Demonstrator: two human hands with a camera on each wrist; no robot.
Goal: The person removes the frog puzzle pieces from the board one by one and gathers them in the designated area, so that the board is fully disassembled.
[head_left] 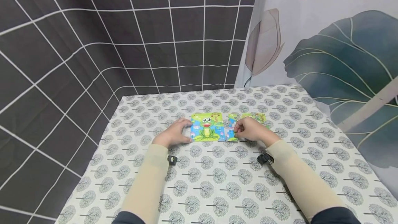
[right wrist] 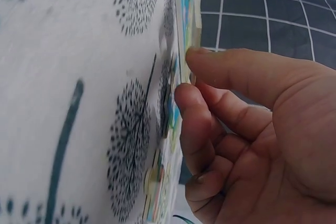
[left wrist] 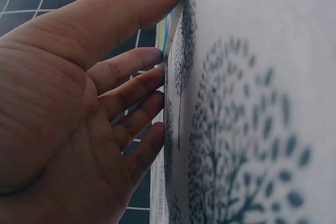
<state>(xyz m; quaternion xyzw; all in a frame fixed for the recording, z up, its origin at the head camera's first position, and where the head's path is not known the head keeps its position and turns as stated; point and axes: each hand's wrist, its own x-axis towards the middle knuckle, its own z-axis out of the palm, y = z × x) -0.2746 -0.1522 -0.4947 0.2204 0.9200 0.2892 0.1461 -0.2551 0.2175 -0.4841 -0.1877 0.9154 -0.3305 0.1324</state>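
A frog picture puzzle (head_left: 206,127) lies flat on the table in the head view. My left hand (head_left: 174,132) is at its left side, thumb by the lower corner and fingertips by the upper part of the edge; the left wrist view shows these fingers nearly straight. Just right of the frog, across a narrow gap, is a narrow puzzle piece (head_left: 231,136) with blue and green print. My right hand (head_left: 252,130) pinches this piece between thumb and index finger, its other fingers curled. Behind that hand, another colourful puzzle part (head_left: 259,117) is mostly hidden.
A white cloth with a tree print (head_left: 205,179) covers the table. Dark curtain with white grid lines (head_left: 149,27) hangs behind and to the left, and a leaf-patterned curtain (head_left: 342,61) hangs to the right. Black wrist cameras (head_left: 265,158) are strapped to both forearms.
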